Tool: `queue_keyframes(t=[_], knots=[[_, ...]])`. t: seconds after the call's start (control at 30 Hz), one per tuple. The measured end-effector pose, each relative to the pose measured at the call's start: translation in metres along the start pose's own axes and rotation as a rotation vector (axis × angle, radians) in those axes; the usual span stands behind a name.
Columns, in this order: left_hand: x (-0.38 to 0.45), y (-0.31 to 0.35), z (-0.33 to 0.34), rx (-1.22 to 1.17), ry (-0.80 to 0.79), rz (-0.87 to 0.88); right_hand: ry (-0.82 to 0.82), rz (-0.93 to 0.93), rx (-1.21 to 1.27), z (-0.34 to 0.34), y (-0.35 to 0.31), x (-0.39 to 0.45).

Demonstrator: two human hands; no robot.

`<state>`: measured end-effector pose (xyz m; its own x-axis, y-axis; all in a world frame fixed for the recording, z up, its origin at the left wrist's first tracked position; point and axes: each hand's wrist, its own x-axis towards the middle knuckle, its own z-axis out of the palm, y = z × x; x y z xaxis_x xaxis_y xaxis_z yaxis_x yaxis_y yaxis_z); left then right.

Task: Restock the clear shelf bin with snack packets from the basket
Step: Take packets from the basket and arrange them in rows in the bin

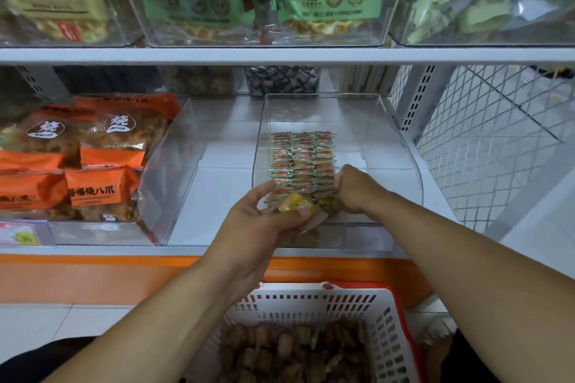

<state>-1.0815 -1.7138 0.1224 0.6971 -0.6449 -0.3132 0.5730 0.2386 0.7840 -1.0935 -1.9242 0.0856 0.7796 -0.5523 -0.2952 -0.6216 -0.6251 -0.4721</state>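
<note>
Head view: both hands work at the front of the clear shelf bin (392, 140).
The left hand (267, 221) pinches a few snack packets (295, 205); beside it, the right hand (354, 188) curls its fingers onto the packet rows (303, 162) inside the bin. Below the hands sits the white basket (382, 329), holding more packets.

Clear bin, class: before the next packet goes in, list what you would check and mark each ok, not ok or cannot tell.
1. Left hand holds packets ready to place: ok.
2. Right hand at the near end of the rows: ok; its grip: cannot tell.
3. Rows lie neat and flat in the bin: ok.
4. Free floor in the bin to the right of the rows: ok.
5. Basket still has stock: ok.
</note>
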Motion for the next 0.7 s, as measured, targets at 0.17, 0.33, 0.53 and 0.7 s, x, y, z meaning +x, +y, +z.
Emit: queue_keyframes(t=[0.17, 0.33, 0.53, 0.7], knots=[[-0.005, -0.002, 0.004, 0.234, 0.069, 0.101, 0.112, -0.210, 0.068, -0.034, -0.008, -0.025], [-0.006, -0.005, 0.006, 0.377, 0.099, 0.229, -0.409, -0.221, 0.747, -0.053, -0.013, -0.080], [0.003, -0.010, 0.007, 0.686, 0.157, 0.368, -0.223, -0.261, 0.505, -0.052, -0.003, -0.073], [0.007, -0.029, -0.005, 1.502, 0.033, 0.601, -0.040, -0.073, 0.087, -0.042, 0.016, -0.044]])
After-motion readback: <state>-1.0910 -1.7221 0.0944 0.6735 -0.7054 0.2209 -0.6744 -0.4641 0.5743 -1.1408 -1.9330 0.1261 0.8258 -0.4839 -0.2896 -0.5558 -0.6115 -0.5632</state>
